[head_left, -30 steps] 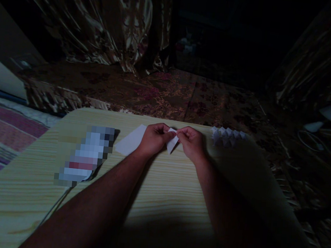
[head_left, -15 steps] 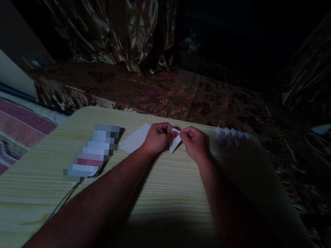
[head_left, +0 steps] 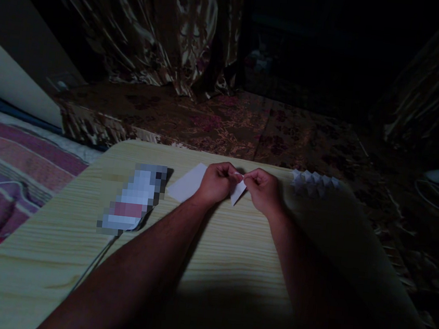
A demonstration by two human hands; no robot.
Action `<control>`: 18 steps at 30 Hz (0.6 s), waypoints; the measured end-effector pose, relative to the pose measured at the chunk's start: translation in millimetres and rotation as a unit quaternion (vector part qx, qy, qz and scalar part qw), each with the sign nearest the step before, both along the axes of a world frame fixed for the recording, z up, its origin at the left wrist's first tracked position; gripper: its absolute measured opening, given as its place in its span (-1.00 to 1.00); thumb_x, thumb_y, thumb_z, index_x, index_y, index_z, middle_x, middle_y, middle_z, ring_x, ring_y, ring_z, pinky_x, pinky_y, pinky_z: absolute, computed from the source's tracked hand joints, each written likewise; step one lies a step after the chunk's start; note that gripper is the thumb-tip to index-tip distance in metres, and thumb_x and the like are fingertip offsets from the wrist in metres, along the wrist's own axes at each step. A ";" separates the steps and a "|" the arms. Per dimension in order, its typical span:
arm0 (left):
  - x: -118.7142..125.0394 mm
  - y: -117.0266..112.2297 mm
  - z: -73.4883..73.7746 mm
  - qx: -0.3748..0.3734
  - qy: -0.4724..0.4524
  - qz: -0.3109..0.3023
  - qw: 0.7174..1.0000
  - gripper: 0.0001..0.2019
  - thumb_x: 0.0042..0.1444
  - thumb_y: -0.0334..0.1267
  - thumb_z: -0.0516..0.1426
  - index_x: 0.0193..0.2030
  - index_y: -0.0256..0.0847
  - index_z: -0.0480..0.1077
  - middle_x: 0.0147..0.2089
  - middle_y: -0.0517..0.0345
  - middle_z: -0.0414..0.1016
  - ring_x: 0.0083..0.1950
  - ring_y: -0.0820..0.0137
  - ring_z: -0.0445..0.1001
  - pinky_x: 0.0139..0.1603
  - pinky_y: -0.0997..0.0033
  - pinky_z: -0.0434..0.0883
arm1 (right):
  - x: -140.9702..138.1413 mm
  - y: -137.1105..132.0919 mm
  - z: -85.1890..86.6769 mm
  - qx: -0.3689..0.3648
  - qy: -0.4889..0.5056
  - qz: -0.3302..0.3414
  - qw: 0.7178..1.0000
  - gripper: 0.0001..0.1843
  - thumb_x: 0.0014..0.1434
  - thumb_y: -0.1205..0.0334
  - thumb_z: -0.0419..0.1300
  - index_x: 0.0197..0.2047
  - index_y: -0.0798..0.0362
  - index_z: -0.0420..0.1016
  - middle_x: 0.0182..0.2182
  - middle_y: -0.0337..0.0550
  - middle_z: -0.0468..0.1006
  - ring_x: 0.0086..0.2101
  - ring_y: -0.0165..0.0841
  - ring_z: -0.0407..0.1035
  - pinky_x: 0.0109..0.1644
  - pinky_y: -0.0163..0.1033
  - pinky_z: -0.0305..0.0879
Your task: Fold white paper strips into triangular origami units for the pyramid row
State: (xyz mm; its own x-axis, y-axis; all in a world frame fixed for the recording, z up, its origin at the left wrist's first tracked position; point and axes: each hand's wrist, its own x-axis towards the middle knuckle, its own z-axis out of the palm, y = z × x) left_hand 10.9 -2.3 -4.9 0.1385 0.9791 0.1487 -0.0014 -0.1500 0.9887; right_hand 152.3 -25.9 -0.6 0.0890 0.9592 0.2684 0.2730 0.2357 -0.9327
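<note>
Over the far part of a light wooden table (head_left: 211,247), my left hand (head_left: 216,182) and my right hand (head_left: 264,190) both pinch a small folded piece of white paper (head_left: 238,191) between fingertips. The paper hangs pointed downward between the two hands, just above the tabletop. A flat white paper slip (head_left: 188,182) lies on the table right beside my left hand. A row of folded white paper pieces (head_left: 315,183) sits to the right of my right hand, near the table's far edge.
A blurred-out flat object (head_left: 134,202) lies on the table's left part, a thin cable (head_left: 93,264) running from it toward me. A striped mat (head_left: 11,163) lies left of the table, patterned dark cloth (head_left: 224,123) behind it. The room is dim.
The view has shifted so everything sits a little further right in frame. Both hands stay pinched on the folded paper, which now looks narrower between the fingertips.
</note>
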 end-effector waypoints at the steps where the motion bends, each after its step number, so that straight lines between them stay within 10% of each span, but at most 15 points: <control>1: 0.0 0.0 0.1 -0.002 0.002 0.003 1.000 -0.81 -0.15 -0.21 0.27 -0.53 -0.29 0.40 -0.59 0.22 0.36 -0.60 0.54 0.22 -0.59 0.53 0.16 | -0.2 -0.2 0.5 -0.002 -0.001 -0.002 1.000 -0.85 0.00 0.18 0.18 -0.45 0.10 0.45 -0.57 -0.24 0.48 -0.53 -0.43 0.33 -0.45 -0.35 0.20; 18: 1.1 0.2 -0.7 0.020 -0.029 0.013 0.999 -0.85 -0.09 -0.23 0.22 -0.43 -0.29 0.47 -0.50 0.17 0.45 -0.52 0.50 0.32 -0.49 0.50 0.25 | 3.6 5.3 -6.6 0.005 -0.006 -0.010 1.000 -0.87 0.00 0.20 0.16 -0.47 0.08 0.42 -0.63 -0.29 0.42 -0.57 -0.44 0.31 -0.50 -0.36 0.16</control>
State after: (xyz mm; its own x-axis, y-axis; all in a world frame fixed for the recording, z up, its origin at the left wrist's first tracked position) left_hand 12.0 -2.1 -5.6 0.1039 0.9755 0.1940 -0.0546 -0.1892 0.9804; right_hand 155.8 -20.6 -7.1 0.1045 0.9543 0.2799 0.2893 0.2401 -0.9266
